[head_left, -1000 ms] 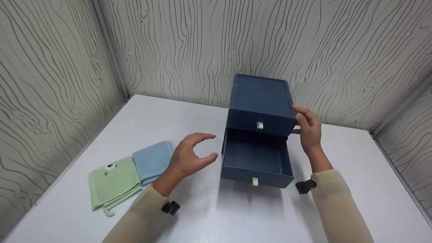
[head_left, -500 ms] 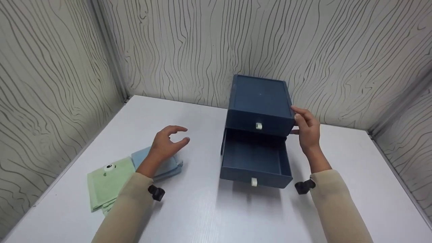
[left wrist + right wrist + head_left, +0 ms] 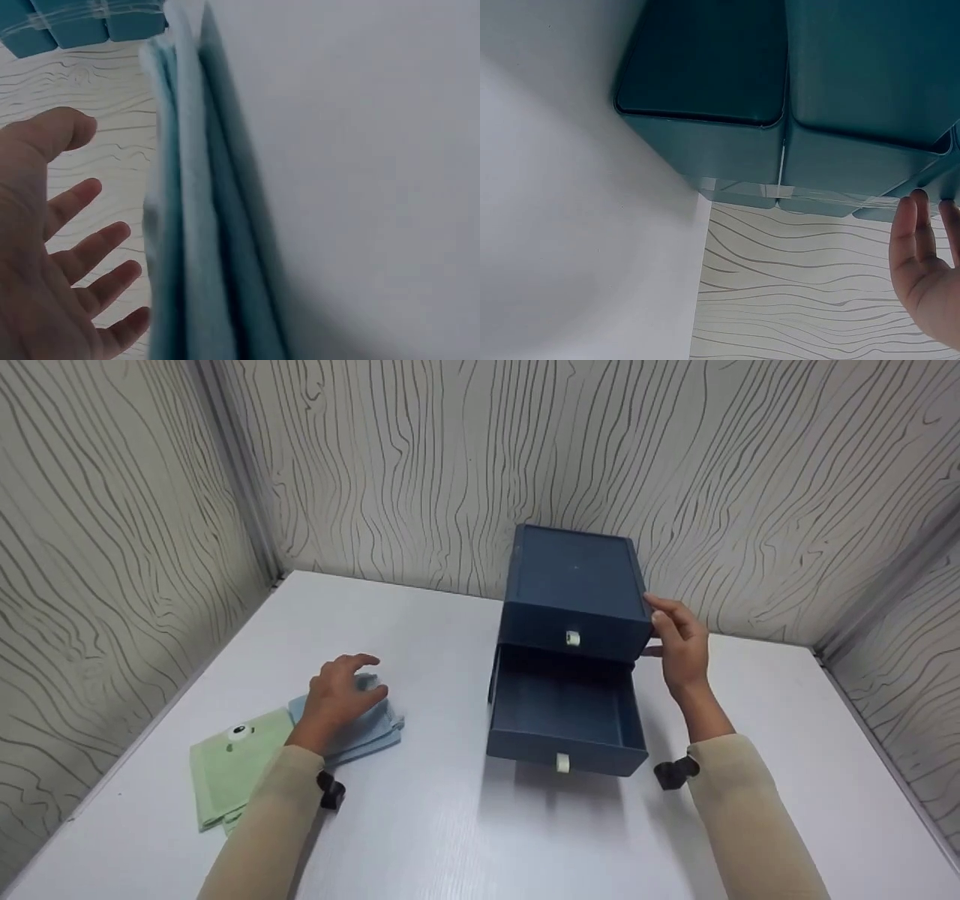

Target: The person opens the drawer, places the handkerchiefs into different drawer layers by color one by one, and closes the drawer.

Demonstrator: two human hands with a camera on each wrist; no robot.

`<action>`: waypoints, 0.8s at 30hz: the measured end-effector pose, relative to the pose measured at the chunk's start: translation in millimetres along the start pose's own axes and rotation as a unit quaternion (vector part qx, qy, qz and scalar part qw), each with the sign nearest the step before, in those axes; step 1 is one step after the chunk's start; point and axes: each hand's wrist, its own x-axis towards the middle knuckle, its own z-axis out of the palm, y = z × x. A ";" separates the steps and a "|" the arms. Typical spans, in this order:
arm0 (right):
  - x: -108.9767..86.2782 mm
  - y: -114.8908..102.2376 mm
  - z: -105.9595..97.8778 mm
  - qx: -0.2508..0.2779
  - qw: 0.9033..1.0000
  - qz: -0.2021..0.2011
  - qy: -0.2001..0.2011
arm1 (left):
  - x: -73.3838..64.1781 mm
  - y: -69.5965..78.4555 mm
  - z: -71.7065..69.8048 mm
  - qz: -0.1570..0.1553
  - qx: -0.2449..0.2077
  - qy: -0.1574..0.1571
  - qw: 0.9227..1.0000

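My left hand (image 3: 337, 697) hovers over a folded blue towel (image 3: 367, 742), fingers spread and thumb apart, holding nothing. Close up in the left wrist view, the towel's layered edge (image 3: 199, 225) stands beside those fingers. A folded green towel (image 3: 232, 769) with an eye on it lies to the left, partly behind the forearm. My right hand (image 3: 684, 649) rests against the right side of a dark blue drawer unit (image 3: 577, 574), thumb near its front corner. The unit's lower drawer (image 3: 566, 754) is pulled out, with nothing inside; the upper one is closed.
The white table (image 3: 442, 825) carries the towels and the drawer unit. A wood-grain patterned wall (image 3: 420, 465) rises behind, with similar panels at both sides. Each drawer has a small pale pull tab (image 3: 562, 763).
My left hand has moved leftward from beside the lower drawer to the blue towel. My right hand stays at the unit's side, and the drawer has not moved.
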 end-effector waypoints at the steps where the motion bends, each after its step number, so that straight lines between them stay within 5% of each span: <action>1: 0.0 -0.1 0.0 0.001 1.000 0.000 0.001 | 0.6 -1.5 -0.4 -0.009 -0.001 -0.006 1.000; 8: -0.7 -0.5 0.7 0.000 1.000 -0.001 0.000 | 1.5 -9.7 -2.3 -0.056 -0.025 -0.046 0.997; 24: -0.4 -0.6 1.5 -0.005 1.000 -0.001 0.009 | 1.5 -13.8 3.1 -0.083 0.000 -0.073 0.994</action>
